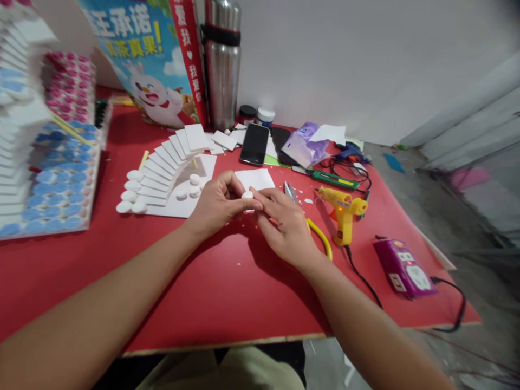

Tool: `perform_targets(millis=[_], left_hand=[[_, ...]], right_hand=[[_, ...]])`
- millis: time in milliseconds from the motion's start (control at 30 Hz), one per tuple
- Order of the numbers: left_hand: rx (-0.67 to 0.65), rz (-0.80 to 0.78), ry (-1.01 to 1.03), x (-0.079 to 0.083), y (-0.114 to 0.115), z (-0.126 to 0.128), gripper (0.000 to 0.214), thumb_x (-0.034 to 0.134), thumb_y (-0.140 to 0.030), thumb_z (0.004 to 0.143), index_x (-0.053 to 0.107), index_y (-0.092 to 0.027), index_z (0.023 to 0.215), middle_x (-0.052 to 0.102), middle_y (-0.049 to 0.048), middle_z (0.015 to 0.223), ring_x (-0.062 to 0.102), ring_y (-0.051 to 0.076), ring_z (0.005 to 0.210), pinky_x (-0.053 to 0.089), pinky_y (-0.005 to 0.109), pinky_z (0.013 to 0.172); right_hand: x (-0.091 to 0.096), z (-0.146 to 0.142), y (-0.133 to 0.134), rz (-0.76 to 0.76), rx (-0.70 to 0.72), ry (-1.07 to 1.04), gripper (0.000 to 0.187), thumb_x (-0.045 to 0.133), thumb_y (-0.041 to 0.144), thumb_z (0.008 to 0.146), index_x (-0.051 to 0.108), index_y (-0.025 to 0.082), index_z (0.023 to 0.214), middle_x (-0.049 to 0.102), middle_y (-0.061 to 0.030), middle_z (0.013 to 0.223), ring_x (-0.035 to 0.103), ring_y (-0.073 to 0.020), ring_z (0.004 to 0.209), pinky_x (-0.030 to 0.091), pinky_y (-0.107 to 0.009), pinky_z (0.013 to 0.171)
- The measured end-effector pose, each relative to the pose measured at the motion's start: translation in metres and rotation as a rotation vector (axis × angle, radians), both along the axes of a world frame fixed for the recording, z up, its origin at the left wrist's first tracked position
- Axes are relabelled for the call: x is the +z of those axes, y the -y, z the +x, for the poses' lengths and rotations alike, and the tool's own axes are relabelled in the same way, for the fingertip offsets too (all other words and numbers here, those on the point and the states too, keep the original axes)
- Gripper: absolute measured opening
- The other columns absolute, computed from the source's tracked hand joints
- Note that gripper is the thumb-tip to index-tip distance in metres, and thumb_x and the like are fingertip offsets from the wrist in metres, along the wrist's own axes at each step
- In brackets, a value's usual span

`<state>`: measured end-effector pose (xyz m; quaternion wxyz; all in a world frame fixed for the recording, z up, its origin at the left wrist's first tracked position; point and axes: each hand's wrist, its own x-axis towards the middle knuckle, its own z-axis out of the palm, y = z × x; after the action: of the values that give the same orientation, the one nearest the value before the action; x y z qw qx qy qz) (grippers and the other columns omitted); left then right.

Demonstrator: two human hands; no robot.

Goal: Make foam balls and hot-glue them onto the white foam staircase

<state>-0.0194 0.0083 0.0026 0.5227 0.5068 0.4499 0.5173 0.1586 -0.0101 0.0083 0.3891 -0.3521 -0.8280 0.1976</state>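
Between the fingertips of both hands is a small round white piece point(247, 195), held just above the red table. My left hand point(219, 200) pinches it from the left, thumb and forefinger closed on it. From the right, my right hand point(284, 219) grips its other side, fingers bent together. Behind them lies a white square sheet point(260, 177). Left of my hands, more round white pieces point(194, 179) rest on a white board point(162, 210), beside a fanned row of white foam-like blocks point(158, 170). Yellow-handled scissors point(320, 238) lie partly under my right hand.
At right are a yellow glue gun point(345, 211), a purple power strip point(404, 268) and a green pen-like tool point(335, 180). A phone point(254, 144), steel flask point(223, 70) and printed bag point(150, 59) stand or lie behind. Blue-topped pieces point(60, 195) fill the left.
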Motion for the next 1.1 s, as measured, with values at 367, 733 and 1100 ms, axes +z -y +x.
perform_targets(millis=[367,733,1100], left_hand=[[-0.080,0.096,-0.066,-0.0063,-0.0022,-0.0034,0.046,0.093,-0.031,0.061,0.050,-0.019,0.073,0.053,-0.0064,0.066,0.047,0.008,0.057,0.037,0.022,0.052],[-0.031,0.205,-0.264,-0.0086,-0.0016,-0.0058,0.037,0.087,-0.037,0.073,0.054,-0.020,0.078,0.055,-0.0050,0.070,0.047,0.010,0.061,0.038,0.024,0.056],[-0.036,0.234,-0.228,-0.0083,-0.0025,-0.0038,0.034,0.085,-0.033,0.075,0.058,-0.020,0.090,0.056,-0.0047,0.075,0.050,0.010,0.064,0.040,0.024,0.058]], right_hand=[[0.0024,0.0032,-0.0018,0.000,0.020,-0.038,0.043,0.053,0.007,0.093,0.074,0.023,0.126,0.070,-0.0077,0.106,0.068,-0.0172,0.096,0.055,-0.032,0.084],[-0.0020,0.0041,-0.0040,-0.017,0.006,-0.076,0.047,0.052,0.004,0.092,0.073,0.023,0.129,0.071,-0.0080,0.106,0.068,-0.0167,0.094,0.056,-0.032,0.081],[0.0001,0.0047,-0.0031,-0.015,0.000,-0.026,0.047,0.048,0.004,0.094,0.071,0.021,0.132,0.069,-0.0092,0.108,0.068,-0.0175,0.098,0.056,-0.032,0.085]])
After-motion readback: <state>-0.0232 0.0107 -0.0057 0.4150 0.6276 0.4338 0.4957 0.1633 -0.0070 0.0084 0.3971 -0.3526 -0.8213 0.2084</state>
